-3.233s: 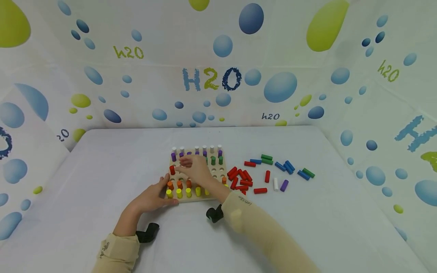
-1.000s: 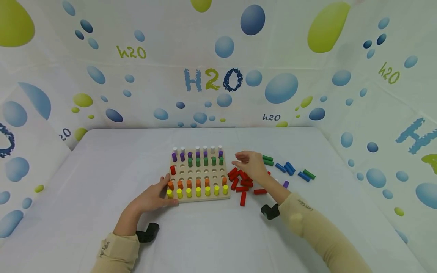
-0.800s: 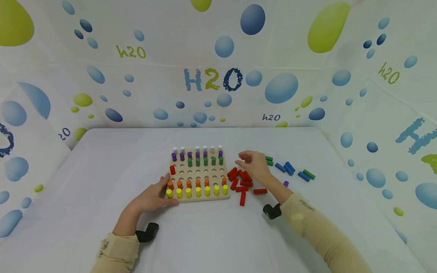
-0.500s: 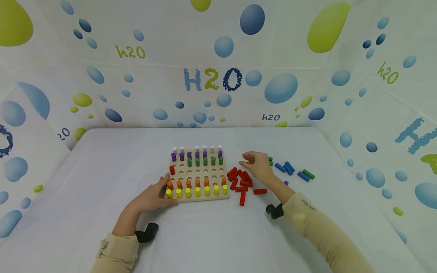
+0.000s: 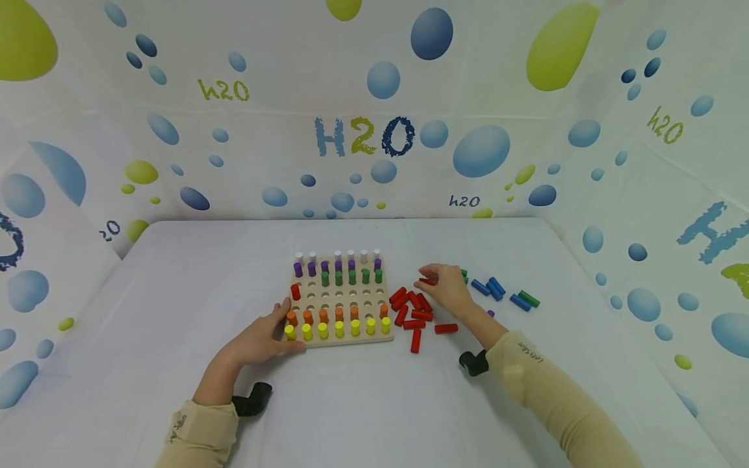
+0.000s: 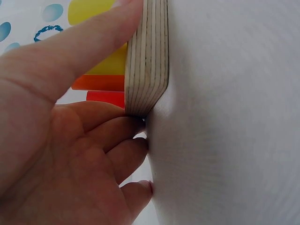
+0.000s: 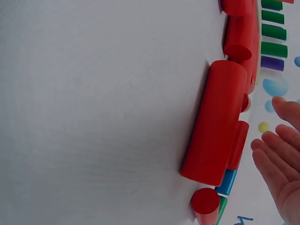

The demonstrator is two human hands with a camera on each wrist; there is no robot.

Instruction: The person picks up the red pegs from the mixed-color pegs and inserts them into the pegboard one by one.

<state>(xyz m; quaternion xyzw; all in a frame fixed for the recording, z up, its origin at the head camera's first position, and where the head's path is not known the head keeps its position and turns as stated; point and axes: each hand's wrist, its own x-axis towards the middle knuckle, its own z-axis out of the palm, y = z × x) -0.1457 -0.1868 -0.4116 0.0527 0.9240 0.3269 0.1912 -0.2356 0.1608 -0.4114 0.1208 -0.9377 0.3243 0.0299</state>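
Note:
A wooden pegboard (image 5: 345, 343) with rows of upright white, purple, green, orange and yellow pegs lies mid-table. One red peg (image 5: 295, 292) stands at its left side. My left hand (image 5: 260, 339) holds the board's near left corner, thumb on the front edge (image 6: 149, 51) and fingers against the left side. My right hand (image 5: 447, 289) hovers right of the board, over a lying red peg (image 5: 426, 281) seen between thumb and fingers. In the right wrist view, the thumb and fingers (image 7: 276, 164) are apart with nothing between them.
A cluster of loose red pegs (image 5: 414, 324) lies between board and right hand. Beyond the hand lie blue pegs (image 5: 480, 287) and a green peg (image 5: 529, 298). A purple peg (image 5: 491, 313) is partly hidden by the right wrist. A printed backdrop (image 5: 281, 130) rises behind the table.
My right hand has left the board's red peg, moved right past the loose red pegs and drifted slightly further right and down over one. The left hand stays on the board.

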